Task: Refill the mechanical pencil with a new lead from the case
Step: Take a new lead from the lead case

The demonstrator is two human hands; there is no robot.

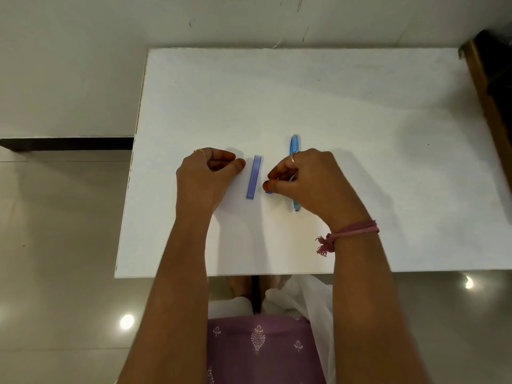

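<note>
From the head camera, a white table (304,92) fills the middle of the frame, with pale floor tiles to the left and below. Near the centre lies the lead case (255,177), a slim translucent purple-blue bar lying nearly straight up and down the frame, flat on the table and touched by neither hand. Just left of it rests the left hand (203,177), fingers curled loosely inward with the thumb tip near the case's upper end; it has hold of nothing. Just right of the case is the right hand (307,178), fingers bunched and pinched toward the thumb; whether it grips anything cannot be told. A small blue piece (268,192) shows on the table right by its thumb tip. The mechanical pencil (294,144), translucent blue, lies flat under this hand, its upper end showing above the knuckles and its lower end below the palm. A pink thread bracelet (354,231) circles the right wrist.
</note>
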